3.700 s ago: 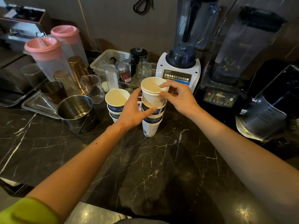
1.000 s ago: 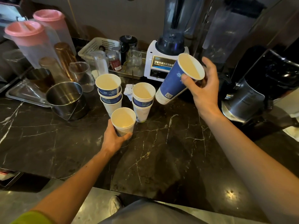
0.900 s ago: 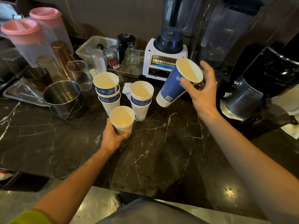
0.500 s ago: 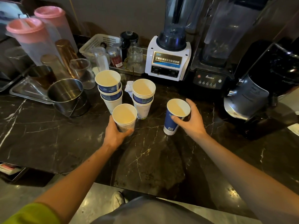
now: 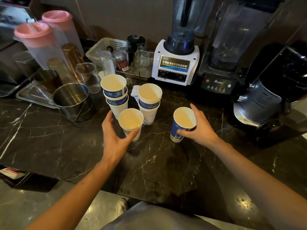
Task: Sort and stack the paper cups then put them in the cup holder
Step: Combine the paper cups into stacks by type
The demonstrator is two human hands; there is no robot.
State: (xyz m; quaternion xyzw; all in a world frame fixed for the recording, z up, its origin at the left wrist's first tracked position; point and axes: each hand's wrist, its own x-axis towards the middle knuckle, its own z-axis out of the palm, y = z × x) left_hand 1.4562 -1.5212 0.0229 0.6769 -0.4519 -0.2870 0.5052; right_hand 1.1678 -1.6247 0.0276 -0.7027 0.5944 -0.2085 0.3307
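My left hand (image 5: 116,138) is curled round a single white cup (image 5: 130,123) just left of the frame's centre. The thumb presses its near wall and the fingers reach round its left side. The cup stands upright on the counter (image 5: 49,138), mouth up.

My right hand (image 5: 201,128) grips a taller blue cup (image 5: 181,125) right of centre. The thumb is on its near blue wall and the fingers wrap behind the rim. Its base sits on the counter.

Just above my left hand stand two piles of nested cups, the left stack (image 5: 116,97) and the right stack (image 5: 149,102). The white cup sits just in front of the gap between them. A scrap of white paper (image 5: 135,92) lies behind them.

The counter is black stone with white veins. A steel pot (image 5: 73,100) stands at the left beside a metal tray (image 5: 29,95) of glasses. Two pink-lidded pitchers (image 5: 35,40) fill the upper left. A white basket (image 5: 104,46) and small jars sit along the back wall. A white blender (image 5: 176,63) stands top centre, with a black blender (image 5: 219,80) to its right.
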